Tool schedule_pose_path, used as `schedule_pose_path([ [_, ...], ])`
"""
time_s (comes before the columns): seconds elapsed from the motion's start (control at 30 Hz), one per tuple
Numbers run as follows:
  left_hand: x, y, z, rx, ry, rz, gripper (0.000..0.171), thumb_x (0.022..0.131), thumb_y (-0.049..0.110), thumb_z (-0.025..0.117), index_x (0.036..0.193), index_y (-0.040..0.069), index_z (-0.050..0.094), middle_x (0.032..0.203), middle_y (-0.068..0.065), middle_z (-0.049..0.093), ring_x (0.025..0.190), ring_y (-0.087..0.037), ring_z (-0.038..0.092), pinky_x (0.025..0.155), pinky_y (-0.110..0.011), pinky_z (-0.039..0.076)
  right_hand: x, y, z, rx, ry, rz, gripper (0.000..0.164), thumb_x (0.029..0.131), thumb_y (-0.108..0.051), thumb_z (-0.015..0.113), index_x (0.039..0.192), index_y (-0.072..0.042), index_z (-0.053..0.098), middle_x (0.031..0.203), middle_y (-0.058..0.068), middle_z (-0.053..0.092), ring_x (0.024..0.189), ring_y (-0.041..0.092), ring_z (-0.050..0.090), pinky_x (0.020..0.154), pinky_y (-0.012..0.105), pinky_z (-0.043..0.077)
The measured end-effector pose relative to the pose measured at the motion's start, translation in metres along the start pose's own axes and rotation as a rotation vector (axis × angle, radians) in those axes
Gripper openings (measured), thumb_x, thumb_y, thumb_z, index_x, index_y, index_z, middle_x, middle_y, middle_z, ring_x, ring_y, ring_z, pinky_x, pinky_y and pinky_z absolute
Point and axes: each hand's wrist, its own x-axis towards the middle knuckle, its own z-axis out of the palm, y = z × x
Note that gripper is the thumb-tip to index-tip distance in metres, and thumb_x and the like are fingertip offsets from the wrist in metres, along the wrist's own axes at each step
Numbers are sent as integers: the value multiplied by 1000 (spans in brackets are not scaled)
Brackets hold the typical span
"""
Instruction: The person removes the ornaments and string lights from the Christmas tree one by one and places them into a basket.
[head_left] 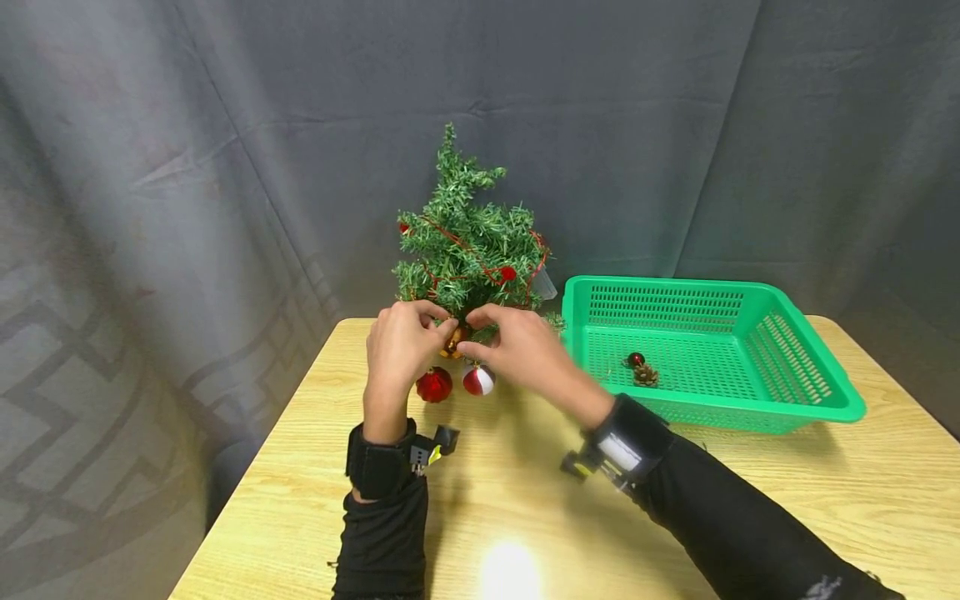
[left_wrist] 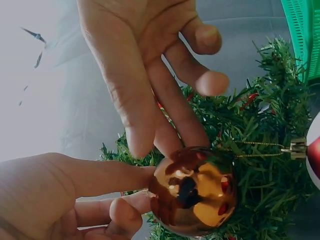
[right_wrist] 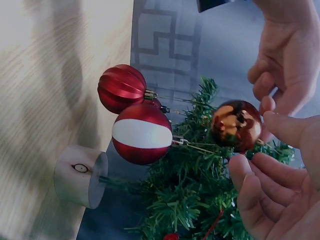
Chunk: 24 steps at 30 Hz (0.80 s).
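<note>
A shiny gold ball ornament (left_wrist: 192, 192) hangs in front of the small artificial Christmas tree (head_left: 465, 217). My left hand (head_left: 405, 337) pinches it at its top end between thumb and index finger, as the left wrist view shows. Close on the other side is my right hand (head_left: 517, 346), thumb and fingers apart, fingertips right by the ball's top. Below the hands hang a ribbed red ball (head_left: 434, 384) and a red ball with a white band (right_wrist: 142, 134), on gold loops from the branches.
Right of the tree stands a green plastic basket (head_left: 750, 408) holding a pinecone (head_left: 646, 375) and a small dark red ball (head_left: 636, 359). The tree has a pale round base (right_wrist: 80, 175) on the wooden table (head_left: 300, 467). Grey curtain (head_left: 600, 125) hangs behind.
</note>
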Motion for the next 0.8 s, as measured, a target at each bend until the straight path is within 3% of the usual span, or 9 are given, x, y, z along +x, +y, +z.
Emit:
schedule_pose_path([
  [0.13,-1,3,0,-7,7,13,20,89,33,73,96,15,79,67,-1,66,51,-16,48,48,-27,31,-1,0,3,-21,13,20,53,86,-48,75,130,-21,63,122,-5,70,68,4,61,62,25,47],
  [0.33,-3,4,-2,-32,22,9,19,90,31,72,97,15,79,64,-2,64,47,-17,43,46,-27,27,-1,-1,6,-20,12,34,56,85,-47,76,132,-22,61,102,-4,73,66,5,61,58,25,48],
  [0.53,-1,10,0,-57,52,32,19,90,31,72,96,14,79,64,-2,64,50,-17,44,48,-28,30,-1,1,2,-10,22,41,56,86,-46,76,133,-21,60,119,-2,71,66,4,61,57,24,48],
  [0.8,-10,9,-5,-101,141,32,17,89,29,72,94,13,78,64,-2,63,52,-17,45,53,-30,32,-8,-4,6,100,68,21,52,88,-44,74,132,-22,59,122,-6,70,66,-1,61,55,24,49],
])
